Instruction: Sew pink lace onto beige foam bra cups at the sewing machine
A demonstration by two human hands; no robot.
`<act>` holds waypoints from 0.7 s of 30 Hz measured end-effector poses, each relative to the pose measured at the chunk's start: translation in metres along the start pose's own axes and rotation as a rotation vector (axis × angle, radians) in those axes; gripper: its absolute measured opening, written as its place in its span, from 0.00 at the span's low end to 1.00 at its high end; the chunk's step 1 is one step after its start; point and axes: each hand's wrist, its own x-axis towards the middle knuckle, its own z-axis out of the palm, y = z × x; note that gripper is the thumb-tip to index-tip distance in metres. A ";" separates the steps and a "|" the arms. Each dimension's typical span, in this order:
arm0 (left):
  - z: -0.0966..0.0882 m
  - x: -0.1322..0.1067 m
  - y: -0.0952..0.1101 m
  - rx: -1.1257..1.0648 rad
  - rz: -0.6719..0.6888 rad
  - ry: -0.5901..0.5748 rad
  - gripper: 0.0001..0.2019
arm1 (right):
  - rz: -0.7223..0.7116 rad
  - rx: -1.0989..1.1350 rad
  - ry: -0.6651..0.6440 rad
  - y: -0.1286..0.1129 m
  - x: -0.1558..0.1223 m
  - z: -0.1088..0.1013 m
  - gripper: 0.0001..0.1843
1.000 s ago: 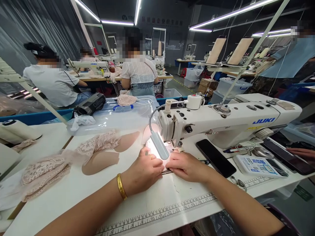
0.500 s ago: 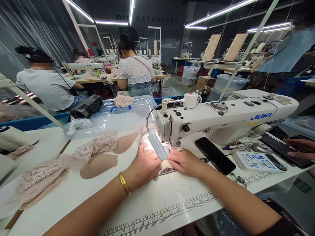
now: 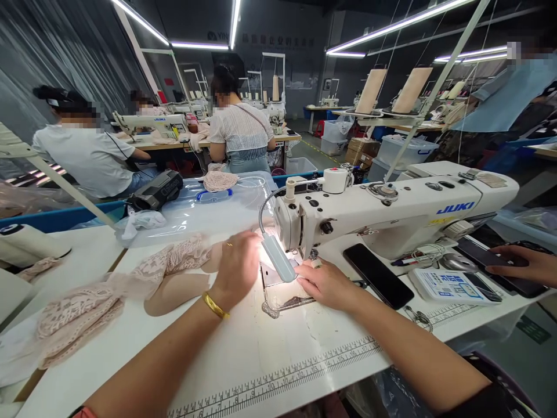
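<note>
My left hand [image 3: 237,262], with a gold bangle on the wrist, reaches over the table [image 3: 243,348] to the tip of a beige padded cup [image 3: 178,293] joined to pink lace [image 3: 167,259]. Its fingers are hidden behind the back of the hand. My right hand [image 3: 324,283] lies flat with fingers stretched out beside the needle of the white JUKI sewing machine [image 3: 391,215]. A small dark lace strip [image 3: 299,301] lies on the lit plate just in front of it. The machine's gooseneck lamp [image 3: 278,258] hangs between my hands.
A black phone [image 3: 376,276] and a printed card [image 3: 448,285] lie right of the needle. Another person's hand [image 3: 522,264] rests on a tablet at far right. More lace pieces [image 3: 69,316] lie at left. A printed ruler [image 3: 278,377] runs along the table's front. Co-workers sew behind.
My left hand has left the needle area and moved up and left to the beige cup and lace. The lit plate with the lace strip now shows. My right hand stayed.
</note>
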 end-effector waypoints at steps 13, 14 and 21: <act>-0.030 -0.005 0.014 -0.003 0.066 -0.441 0.17 | 0.052 -0.051 -0.046 0.002 -0.001 0.002 0.09; -0.030 -0.006 0.021 -0.062 0.093 -0.456 0.16 | 0.052 -0.048 -0.050 0.002 -0.001 0.001 0.09; -0.012 -0.006 0.048 -0.249 0.247 -0.253 0.13 | 0.065 -0.061 -0.062 0.003 -0.001 0.002 0.12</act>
